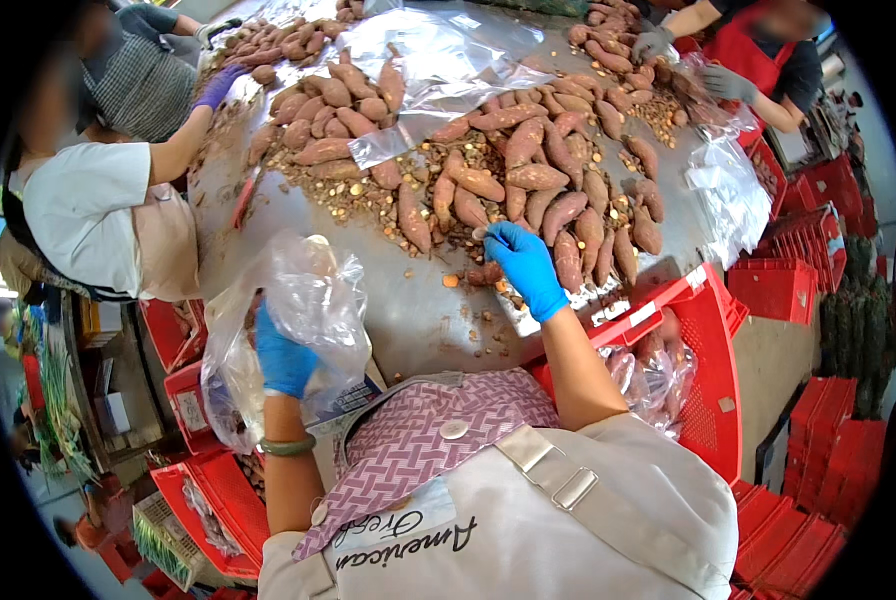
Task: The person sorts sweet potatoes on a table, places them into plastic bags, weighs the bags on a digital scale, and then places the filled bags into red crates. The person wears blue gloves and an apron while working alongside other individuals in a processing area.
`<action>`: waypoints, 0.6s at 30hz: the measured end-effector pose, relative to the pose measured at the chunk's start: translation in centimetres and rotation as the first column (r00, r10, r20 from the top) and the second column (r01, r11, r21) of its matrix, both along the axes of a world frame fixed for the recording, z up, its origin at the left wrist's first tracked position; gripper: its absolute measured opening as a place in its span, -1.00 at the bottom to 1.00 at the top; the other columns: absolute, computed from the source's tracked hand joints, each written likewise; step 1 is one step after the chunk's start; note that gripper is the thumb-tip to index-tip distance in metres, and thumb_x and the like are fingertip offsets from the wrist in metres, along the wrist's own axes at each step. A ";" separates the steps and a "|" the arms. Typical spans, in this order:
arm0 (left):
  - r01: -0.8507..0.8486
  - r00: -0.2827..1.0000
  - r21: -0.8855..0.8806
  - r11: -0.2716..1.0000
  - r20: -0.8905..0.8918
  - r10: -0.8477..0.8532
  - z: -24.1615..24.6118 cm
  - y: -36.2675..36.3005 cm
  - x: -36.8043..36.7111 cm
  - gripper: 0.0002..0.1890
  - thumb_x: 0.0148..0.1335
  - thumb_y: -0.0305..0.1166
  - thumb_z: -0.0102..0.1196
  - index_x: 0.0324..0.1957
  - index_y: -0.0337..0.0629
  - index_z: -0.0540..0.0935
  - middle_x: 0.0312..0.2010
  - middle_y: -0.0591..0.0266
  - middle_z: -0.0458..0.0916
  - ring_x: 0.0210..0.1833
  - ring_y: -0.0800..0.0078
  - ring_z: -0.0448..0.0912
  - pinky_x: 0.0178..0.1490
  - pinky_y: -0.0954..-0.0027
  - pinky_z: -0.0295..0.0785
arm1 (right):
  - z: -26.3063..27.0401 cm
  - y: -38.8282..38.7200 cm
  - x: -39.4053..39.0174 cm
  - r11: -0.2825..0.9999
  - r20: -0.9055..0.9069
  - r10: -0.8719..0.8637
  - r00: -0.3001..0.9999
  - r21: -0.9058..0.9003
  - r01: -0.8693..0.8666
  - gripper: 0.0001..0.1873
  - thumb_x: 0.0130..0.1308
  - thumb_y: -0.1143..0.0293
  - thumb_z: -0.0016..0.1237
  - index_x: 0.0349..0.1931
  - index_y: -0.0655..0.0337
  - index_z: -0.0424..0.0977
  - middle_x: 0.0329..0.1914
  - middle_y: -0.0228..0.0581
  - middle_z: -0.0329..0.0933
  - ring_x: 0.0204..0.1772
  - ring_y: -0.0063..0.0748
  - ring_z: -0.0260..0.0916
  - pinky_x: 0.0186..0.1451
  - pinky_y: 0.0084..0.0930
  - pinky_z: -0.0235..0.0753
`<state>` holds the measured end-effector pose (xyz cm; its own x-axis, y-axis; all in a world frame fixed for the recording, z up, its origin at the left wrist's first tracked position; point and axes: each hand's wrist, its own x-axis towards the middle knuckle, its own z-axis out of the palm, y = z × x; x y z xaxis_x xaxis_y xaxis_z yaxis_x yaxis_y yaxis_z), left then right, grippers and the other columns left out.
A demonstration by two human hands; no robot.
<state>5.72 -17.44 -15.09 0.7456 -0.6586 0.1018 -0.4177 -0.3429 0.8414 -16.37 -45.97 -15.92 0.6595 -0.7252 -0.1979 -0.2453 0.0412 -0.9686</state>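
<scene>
My left hand [283,349], in a blue glove, holds a crumpled clear plastic bag [324,304] that partly covers its fingers. The bag's contents are hard to make out. At the near edge of a heap of sweet potatoes [535,178], my right hand [524,266] wears a matching blue glove. Its fingers are curled, and a small pale round piece [480,233] shows at the fingertips. Whether they grip it or only touch it is unclear. Short reddish pieces of sweet potato [485,274] lie just below that hand.
A metal table [403,319] bears cut slices and soil. Plastic sheeting [448,56] covers part of the heap. A device with buttons [350,396] sits below my left hand. A red crate [710,405] with bagged sweet potatoes stands at right. Co-workers' gloved hands [219,86] [729,82] reach in opposite.
</scene>
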 end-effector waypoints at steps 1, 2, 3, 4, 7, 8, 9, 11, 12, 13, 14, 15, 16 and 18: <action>0.016 0.999 0.038 0.999 -0.043 -0.015 0.2 0.0 1.0 -0.56 -0.03 -0.56 0.11 -0.04 -0.27 0.36 -0.06 0.12 0.45 -0.05 0.32 0.45 0.00 0.38 0.35 | -0.9 -0.5 0.0 0.998 0.039 -0.062 0.997 -0.006 0.062 -0.80 0.19 0.44 -0.11 -0.22 0.33 0.46 -0.42 -0.36 0.45 -0.36 -0.60 0.33 -0.26 -0.66 0.34; 0.033 0.996 0.076 0.997 -0.086 -0.026 0.6 -0.1 2.0 -0.55 -0.01 -0.55 0.10 -0.02 -0.26 0.33 -0.07 0.13 0.45 -0.06 0.33 0.45 0.00 0.38 0.35 | -1.9 -1.0 0.0 0.992 0.078 -0.122 0.989 -0.009 0.123 -0.80 0.17 0.41 -0.09 -0.24 0.32 0.46 -0.44 -0.31 0.47 -0.38 -0.59 0.33 -0.27 -0.62 0.35; 0.045 0.991 0.114 0.992 -0.128 -0.030 0.8 -0.1 2.6 -0.54 0.01 -0.55 0.09 0.01 -0.25 0.30 -0.08 0.15 0.45 -0.06 0.34 0.46 0.00 0.39 0.35 | -2.0 -1.4 0.3 0.984 0.118 -0.175 0.977 -0.010 0.178 -0.79 0.15 0.39 -0.06 -0.25 0.30 0.47 -0.46 -0.26 0.48 -0.39 -0.58 0.33 -0.29 -0.59 0.36; 0.094 0.989 0.282 0.955 0.084 -0.122 0.7 -0.1 2.1 -0.54 0.05 -0.53 0.05 0.04 -0.25 0.29 -0.05 0.14 0.44 -0.03 0.32 0.44 0.05 0.37 0.31 | -1.8 -2.2 0.4 0.974 0.050 -0.227 0.973 0.000 0.227 -0.80 0.14 0.40 -0.07 -0.25 0.29 0.47 -0.47 -0.28 0.47 -0.41 -0.57 0.32 -0.29 -0.59 0.36; 0.090 0.954 0.394 0.915 0.229 -0.192 0.9 0.1 0.2 -0.49 0.09 -0.45 0.03 0.12 -0.25 0.25 0.02 0.12 0.42 0.07 0.26 0.38 0.18 0.31 0.20 | -1.1 -4.3 -0.2 0.965 -0.022 -0.262 0.965 -0.029 0.261 -0.80 0.14 0.39 -0.06 -0.26 0.29 0.46 -0.49 -0.28 0.46 -0.43 -0.57 0.30 -0.30 -0.57 0.36; 0.069 0.992 0.297 0.952 0.080 -0.096 0.2 0.9 0.4 -0.48 0.09 -0.46 0.04 0.13 -0.26 0.25 0.03 0.12 0.40 0.09 0.27 0.37 0.18 0.32 0.20 | -2.7 -5.3 0.0 0.931 0.053 -0.318 0.947 -0.172 0.322 -0.77 0.13 0.34 -0.04 -0.27 0.29 0.46 -0.51 -0.26 0.44 -0.44 -0.53 0.32 -0.33 -0.55 0.35; 0.019 0.998 0.199 0.980 -0.064 -0.006 -0.6 1.7 0.6 -0.47 0.09 -0.47 0.05 0.14 -0.27 0.26 0.04 0.11 0.39 0.10 0.29 0.36 0.19 0.32 0.20 | -2.3 -6.0 0.1 0.924 -0.005 -0.339 0.941 -0.192 0.331 -0.76 0.12 0.32 -0.04 -0.27 0.29 0.46 -0.50 -0.25 0.45 -0.43 -0.51 0.34 -0.33 -0.54 0.36; -0.036 0.988 0.193 0.981 -0.142 0.064 3.2 1.5 0.3 -0.49 0.10 -0.58 0.01 0.14 -0.27 0.27 0.07 0.16 0.35 0.06 0.39 0.37 0.12 0.40 0.27 | -1.1 -7.4 0.1 0.906 -0.129 -0.385 0.914 -0.242 0.348 -0.73 0.12 0.27 -0.03 -0.27 0.29 0.46 -0.47 -0.21 0.46 -0.42 -0.45 0.37 -0.32 -0.52 0.37; -0.129 0.904 0.091 0.987 -0.397 0.155 5.2 1.4 -0.4 -0.46 0.10 -0.61 0.00 0.18 -0.28 0.25 0.12 0.10 0.32 0.11 0.36 0.34 0.16 0.38 0.23 | -2.6 -8.8 0.0 0.873 -0.091 -0.433 0.897 -0.288 0.393 -0.69 0.11 0.21 -0.02 -0.24 0.26 0.46 -0.41 -0.17 0.49 -0.38 -0.35 0.42 -0.28 -0.45 0.39; -0.175 0.926 0.018 0.984 -0.337 0.171 6.0 1.9 -0.8 -0.45 0.10 -0.60 0.00 0.19 -0.29 0.24 0.11 0.10 0.33 0.11 0.36 0.34 0.16 0.37 0.23 | -2.0 -9.4 0.7 0.847 -0.098 -0.453 0.886 -0.358 0.393 -0.67 0.11 0.19 -0.02 -0.22 0.25 0.46 -0.38 -0.15 0.50 -0.35 -0.32 0.44 -0.26 -0.42 0.40; -0.216 0.942 -0.057 0.975 -0.275 0.192 6.5 2.6 -1.2 -0.45 0.11 -0.59 -0.01 0.19 -0.29 0.23 0.11 0.11 0.33 0.12 0.36 0.34 0.17 0.36 0.22 | -1.0 -9.9 1.4 0.816 -0.103 -0.473 0.875 -0.426 0.390 -0.65 0.11 0.18 -0.01 -0.21 0.25 0.45 -0.35 -0.14 0.51 -0.32 -0.29 0.45 -0.24 -0.39 0.41; -0.244 0.954 -0.133 0.961 -0.209 0.214 7.4 3.0 -1.4 -0.45 0.12 -0.58 -0.01 0.20 -0.29 0.22 0.11 0.11 0.34 0.12 0.36 0.34 0.17 0.35 0.22 | -0.3 -10.4 2.0 0.780 -0.105 -0.497 0.862 -0.490 0.390 -0.64 0.11 0.16 -0.01 -0.19 0.25 0.45 -0.32 -0.12 0.52 -0.28 -0.26 0.47 -0.22 -0.36 0.42; -0.225 0.966 -0.145 0.964 -0.162 0.201 9.3 2.4 -2.1 -0.46 0.13 -0.57 -0.02 0.20 -0.29 0.23 0.11 0.11 0.34 0.13 0.36 0.34 0.18 0.34 0.21 | -0.2 -11.3 2.7 0.804 -0.215 -0.469 0.857 -0.506 0.314 -0.52 0.08 0.04 0.00 -0.14 0.26 0.42 -0.26 -0.06 0.51 -0.19 -0.17 0.48 -0.18 -0.29 0.44; -0.179 0.983 -0.165 0.970 -0.074 0.169 12.8 0.8 -3.8 -0.48 0.14 -0.55 -0.04 0.19 -0.30 0.24 0.11 0.10 0.34 0.15 0.35 0.32 0.19 0.32 0.19 | 0.4 -12.6 4.5 0.836 -0.405 -0.437 0.803 -0.511 0.197 -0.45 0.05 -0.02 0.01 -0.14 0.29 0.41 -0.21 -0.03 0.50 -0.16 -0.13 0.47 -0.14 -0.29 0.44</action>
<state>1.90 -16.68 -2.34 0.8551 -0.4953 0.1533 -0.3122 -0.2558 0.9149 -11.83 -58.55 -15.52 0.2749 -0.9603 -0.0465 -0.7339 -0.1784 -0.6554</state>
